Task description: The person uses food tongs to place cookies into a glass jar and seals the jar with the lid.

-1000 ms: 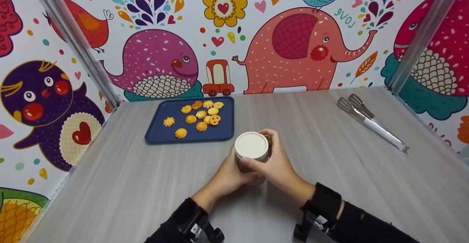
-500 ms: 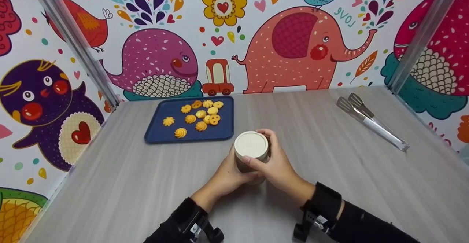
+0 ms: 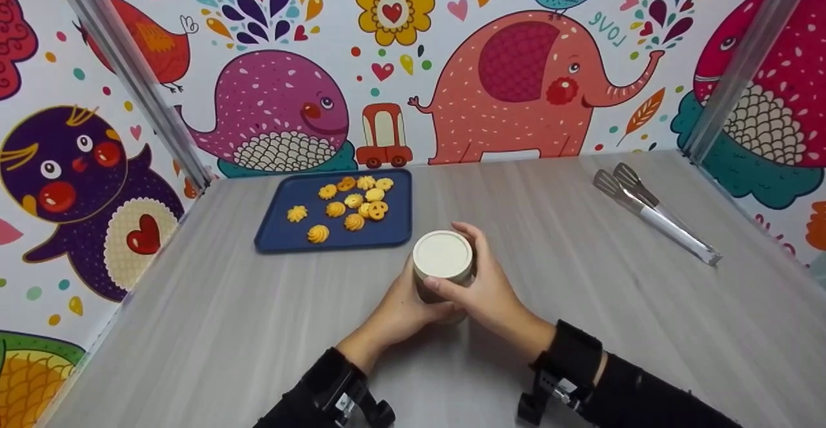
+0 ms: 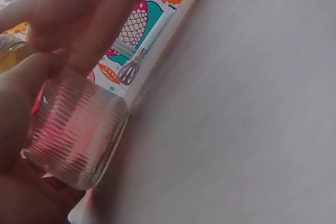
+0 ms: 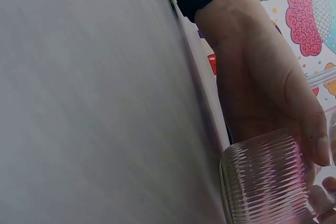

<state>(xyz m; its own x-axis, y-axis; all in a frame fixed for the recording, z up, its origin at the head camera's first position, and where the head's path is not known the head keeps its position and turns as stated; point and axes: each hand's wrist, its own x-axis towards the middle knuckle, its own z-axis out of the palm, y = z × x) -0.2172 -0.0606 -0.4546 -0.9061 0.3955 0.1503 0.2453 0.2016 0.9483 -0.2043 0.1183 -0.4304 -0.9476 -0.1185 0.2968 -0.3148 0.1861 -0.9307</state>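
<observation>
A clear ribbed glass jar (image 4: 79, 129) with a cream lid (image 3: 443, 254) stands upright on the table between both hands. My left hand (image 3: 401, 304) wraps round the jar's body from the left, its thumb across the near side. From the right, my right hand (image 3: 493, 295) grips the lid, thumb at the near edge and fingers at the far edge. The lid sits on the jar. In the right wrist view the left hand (image 5: 265, 72) is seen holding the ribbed glass (image 5: 265, 182). Some of the fingers are hidden behind the jar.
Beyond the jar to the left, a blue tray (image 3: 274, 228) bears several cookies (image 3: 335, 209). Metal tongs (image 3: 664, 221) lie on the right of the grey table (image 3: 226, 337). Walls with cartoon prints (image 3: 516, 92) enclose the back and sides.
The fingertips of my right hand have shifted slightly along the lid's far edge, away from me. The left hand and the jar have stayed in place.
</observation>
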